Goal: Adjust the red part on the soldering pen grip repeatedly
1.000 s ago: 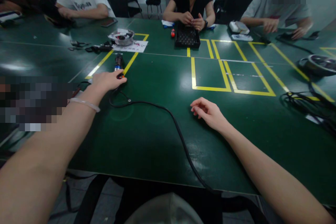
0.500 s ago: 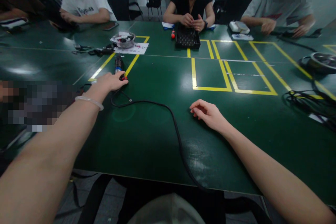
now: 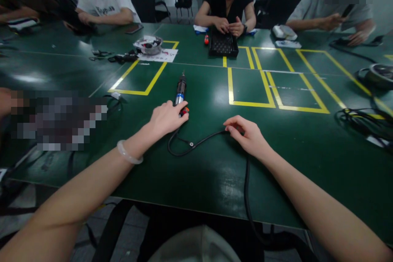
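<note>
A dark electric screwdriver [image 3: 181, 89] with a blue band lies on the green table [image 3: 196, 163], tip pointing away from me. My left hand [image 3: 166, 118] is wrapped over its rear end, where a red part shows. Its black cable [image 3: 196, 144] loops on the table and runs under my right hand [image 3: 245, 133], then off the near edge. My right hand rests over the cable with fingers curled; whether it grips the cable is unclear.
Yellow tape rectangles [image 3: 276, 86] mark the table. A black tray [image 3: 223, 45], a grey bowl [image 3: 149, 44] on paper and small tools lie farther off. Coiled cables [image 3: 365, 120] sit at the right. Three people sit along the far side.
My left hand has dragged the screwdriver right and toward me, out of the yellow rectangle. The cable has shifted with it and now passes under my right hand.
</note>
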`<state>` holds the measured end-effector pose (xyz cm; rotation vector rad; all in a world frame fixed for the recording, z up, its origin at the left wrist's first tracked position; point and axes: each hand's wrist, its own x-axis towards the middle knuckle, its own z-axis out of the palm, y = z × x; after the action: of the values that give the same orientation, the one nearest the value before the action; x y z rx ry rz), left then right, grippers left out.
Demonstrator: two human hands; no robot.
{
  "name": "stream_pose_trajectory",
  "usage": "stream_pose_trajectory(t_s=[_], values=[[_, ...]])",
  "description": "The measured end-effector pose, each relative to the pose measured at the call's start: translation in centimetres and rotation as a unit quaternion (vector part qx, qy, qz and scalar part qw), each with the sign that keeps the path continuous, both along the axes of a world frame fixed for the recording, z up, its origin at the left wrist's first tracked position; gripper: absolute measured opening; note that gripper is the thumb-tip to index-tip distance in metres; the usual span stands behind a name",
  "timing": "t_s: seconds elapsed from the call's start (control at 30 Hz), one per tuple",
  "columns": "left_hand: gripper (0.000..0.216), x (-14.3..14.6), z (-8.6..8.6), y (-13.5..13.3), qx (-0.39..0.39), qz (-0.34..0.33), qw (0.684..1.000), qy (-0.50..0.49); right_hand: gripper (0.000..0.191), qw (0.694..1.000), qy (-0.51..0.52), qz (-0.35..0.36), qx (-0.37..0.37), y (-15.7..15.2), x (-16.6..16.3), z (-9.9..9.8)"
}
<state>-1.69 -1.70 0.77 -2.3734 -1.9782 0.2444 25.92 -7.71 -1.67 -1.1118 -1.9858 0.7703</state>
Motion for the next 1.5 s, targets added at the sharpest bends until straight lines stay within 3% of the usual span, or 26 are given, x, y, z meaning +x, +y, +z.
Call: stream_pose_trajectory(t_s=[0.23,0.37,0.47,0.6,0.77,1.17,1.5], values=[[0.059,6.3,0.2,-4.8,-0.008,-0.117,0.992,-0.038,0.028,0.992,-0.098,0.073,0.018,-0.1,-0.3,-0.2],[0.063,7.6,0.1,-5.9,-0.025,-0.161,0.985,-0.06,0.012,0.99,-0.095,0.106,0.0,0.0,-0.2,-0.3],[0.07,7.5,-0.1,-6.0,-0.031,-0.178,0.981,-0.074,0.007,0.988,-0.016,0.1,-0.112,0.1,-0.1,-0.3],[0.071,7.0,-0.3,-5.8,-0.027,-0.184,0.978,-0.093,0.016,0.949,0.101,0.103,-0.28,0.3,0.0,-0.6],[0.07,6.8,-0.5,-5.8,-0.037,-0.183,0.977,-0.101,0.022,0.916,0.169,0.106,-0.347,0.6,0.1,-0.5],[0.065,6.5,-0.7,-5.9,-0.014,-0.195,0.975,-0.108,0.025,0.9,0.197,0.083,-0.38,0.6,0.1,-0.3],[0.067,6.4,-0.8,-6.0,-0.017,-0.194,0.974,-0.113,0.023,0.907,0.202,0.106,-0.354,0.6,0.2,0.0]])
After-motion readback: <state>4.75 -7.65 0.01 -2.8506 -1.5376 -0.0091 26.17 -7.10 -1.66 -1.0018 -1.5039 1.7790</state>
